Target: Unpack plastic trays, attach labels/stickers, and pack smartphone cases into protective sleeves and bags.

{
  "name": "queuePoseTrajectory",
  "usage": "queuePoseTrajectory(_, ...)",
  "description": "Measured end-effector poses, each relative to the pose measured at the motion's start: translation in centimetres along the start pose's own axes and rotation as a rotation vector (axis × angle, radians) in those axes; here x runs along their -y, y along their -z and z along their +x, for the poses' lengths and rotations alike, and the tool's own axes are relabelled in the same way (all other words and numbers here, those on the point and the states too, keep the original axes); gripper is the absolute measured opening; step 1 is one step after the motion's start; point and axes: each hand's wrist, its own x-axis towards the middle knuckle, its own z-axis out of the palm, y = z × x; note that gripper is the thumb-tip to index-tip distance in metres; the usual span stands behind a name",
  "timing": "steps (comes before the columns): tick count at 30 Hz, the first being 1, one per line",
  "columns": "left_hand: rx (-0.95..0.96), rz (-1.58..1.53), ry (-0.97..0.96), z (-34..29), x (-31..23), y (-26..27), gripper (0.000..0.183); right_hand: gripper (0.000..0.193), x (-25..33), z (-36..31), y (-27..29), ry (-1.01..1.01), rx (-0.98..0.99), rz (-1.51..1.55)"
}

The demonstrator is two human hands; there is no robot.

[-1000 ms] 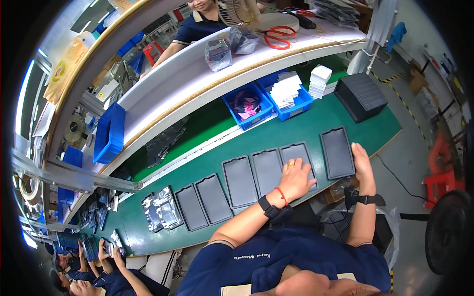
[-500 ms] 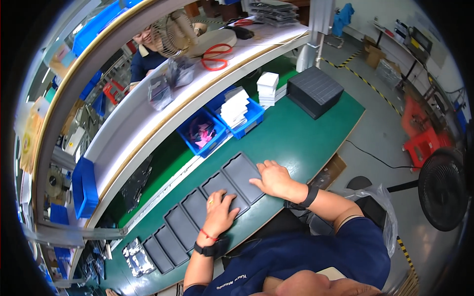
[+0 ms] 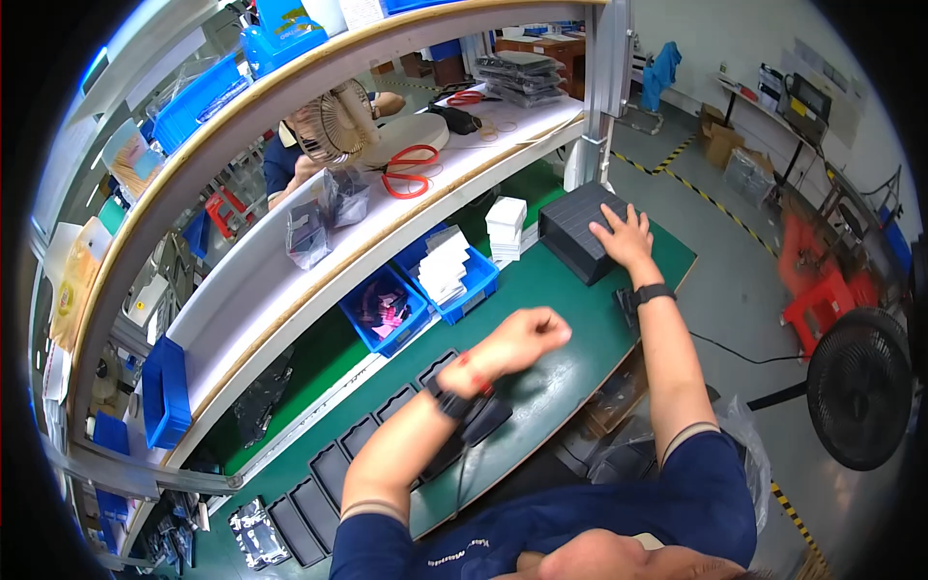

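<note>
My right hand (image 3: pixel 626 235) lies with spread fingers on the near right part of a dark, box-shaped block (image 3: pixel 578 227) with fine lines across its top, perhaps a stack of trays. Over the bench, apart from that block, my left hand (image 3: pixel 527 340) hangs with its fingers curled in, slightly blurred; nothing shows in it. Below and left of it runs a row of shallow dark grey trays (image 3: pixel 329 472), partly hidden by my left forearm. A silvery, shiny packet (image 3: pixel 259 534) lies at the row's left end.
Behind the trays stand a blue bin (image 3: pixel 411 329) with pink and dark pieces and another blue bin (image 3: pixel 480 292) with white pieces. A white stack (image 3: pixel 506 228) is beside them. Red-handled scissors (image 3: pixel 410 172) lie on the shelf. A black fan (image 3: pixel 858 389) stands at right.
Both hands have left the row of trays. My right hand has gone far right onto the dark block; my left hand has risen and moved right, its fingers now curled.
</note>
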Motion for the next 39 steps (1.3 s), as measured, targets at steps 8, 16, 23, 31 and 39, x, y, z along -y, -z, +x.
queuePoseTrajectory(8,-0.410,-0.251,0.314,17.2,5.7,-3.4,0.035,0.065,1.2,-2.1,1.2,-0.051,-0.001,0.080)
queuePoseTrajectory(16,-0.553,-0.530,0.112,15.0,4.1,-1.7,0.016,0.065,0.6,-0.8,0.9,-0.062,-0.059,0.115)
queuePoseTrajectory(23,-0.385,-0.638,0.089,4.7,5.2,-2.6,0.011,0.066,1.6,-1.1,-0.1,0.003,-0.184,-0.068)
queuePoseTrajectory(31,-0.522,-0.512,-0.176,-2.8,5.8,-4.1,0.023,0.021,8.6,-19.2,-0.9,0.309,0.109,0.978)
queuePoseTrajectory(39,-0.484,-0.621,-0.003,-4.8,5.1,-4.6,0.014,0.014,7.1,-20.6,-2.0,0.236,0.222,1.074)
